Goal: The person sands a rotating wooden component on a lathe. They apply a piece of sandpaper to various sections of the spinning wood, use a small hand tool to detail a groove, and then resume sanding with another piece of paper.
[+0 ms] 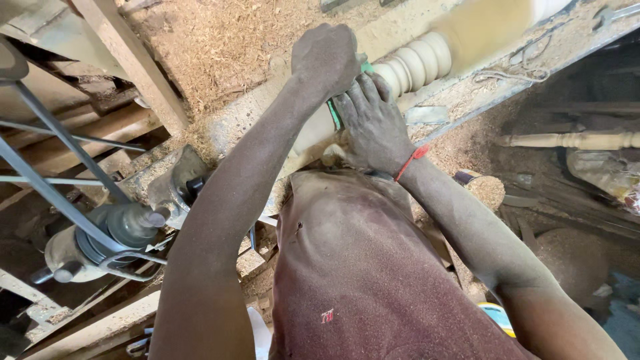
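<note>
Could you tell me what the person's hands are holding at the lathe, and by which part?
Both the left hand and right hand press a green strip against the turned wooden spindle, gripping its two ends.

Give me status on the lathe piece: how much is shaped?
Done: the spindle already carries a run of rounded beads near its middle. In hand: left hand and right hand press a green strip against the wood beside those beads. Left: the section under the hands looks plain, and the far end is too blurred to judge.
</note>
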